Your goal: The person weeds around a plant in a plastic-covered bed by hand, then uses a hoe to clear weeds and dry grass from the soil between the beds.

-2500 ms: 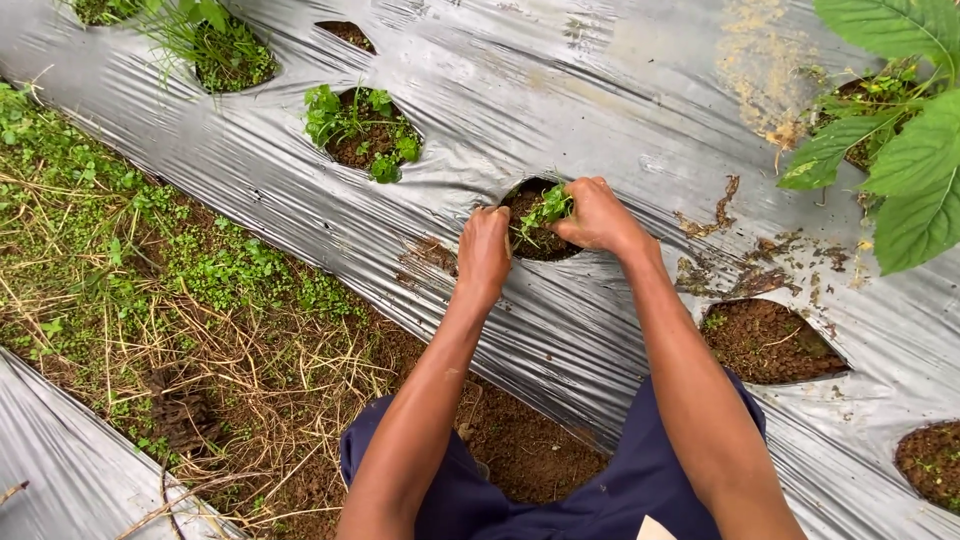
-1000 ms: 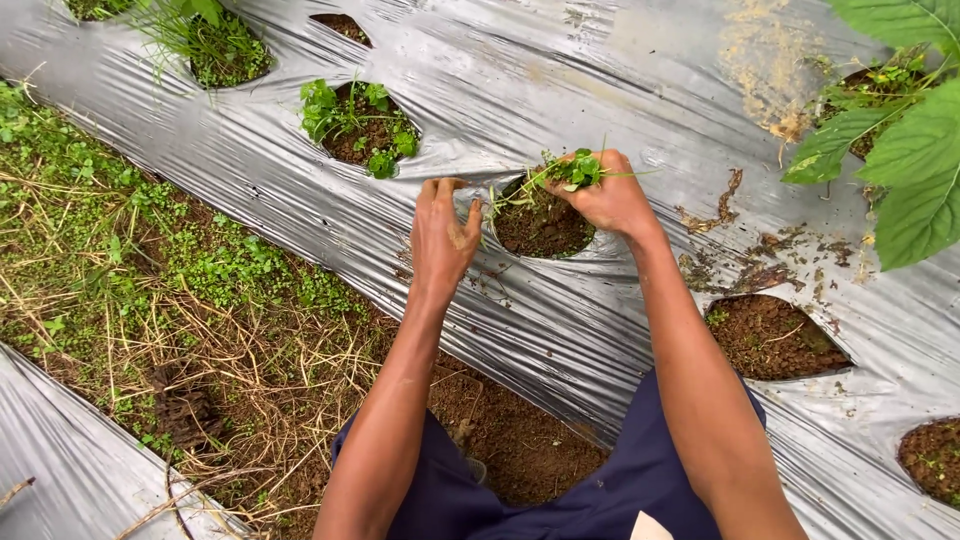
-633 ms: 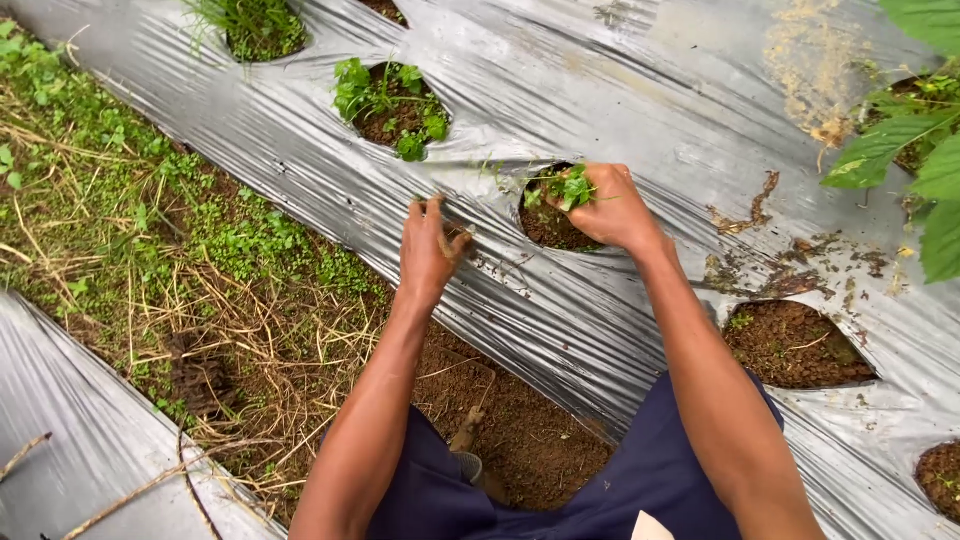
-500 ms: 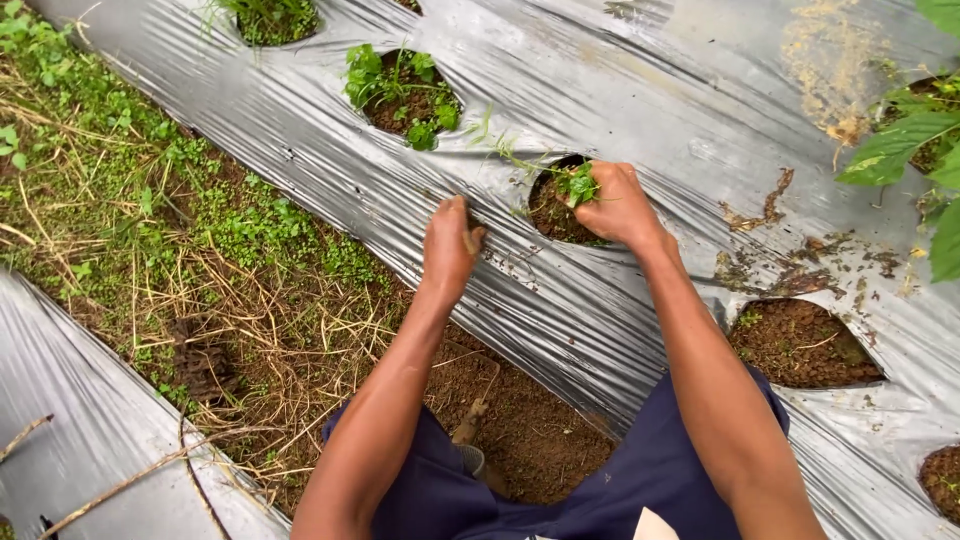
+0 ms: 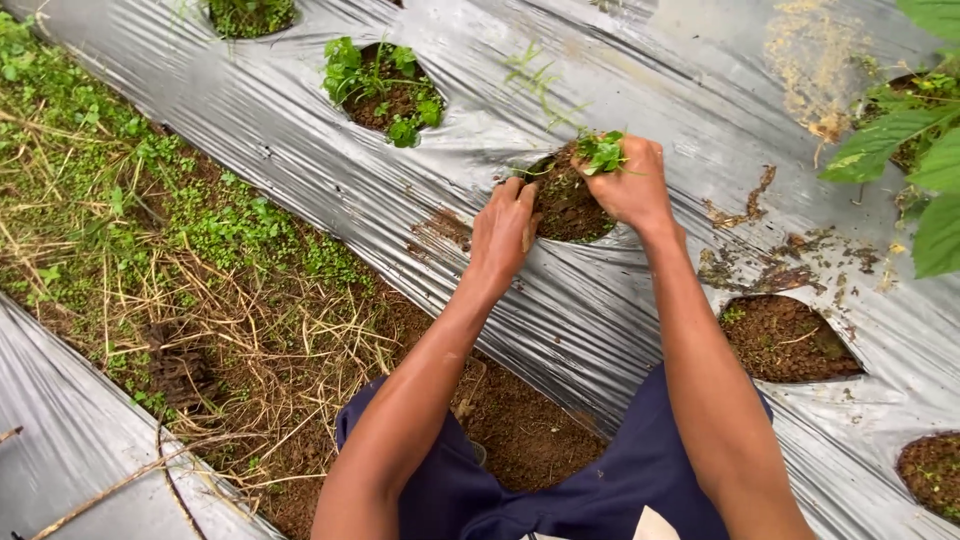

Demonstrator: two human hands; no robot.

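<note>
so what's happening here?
A person is crouched at a garden bed covered in silver plastic sheet. The right hand grips a bunch of small green weeds over a soil-filled hole in the sheet. The left hand rests at that hole's near edge, fingers in the dirt. The next hole up the row is full of weeds.

A raised soil bed is covered by silver plastic sheeting (image 5: 560,330) (wrinkled, smeared with dirt), cut with round planting holes (image 5: 785,338) showing brown soil; some hold small green weeds (image 5: 385,85).
</note>
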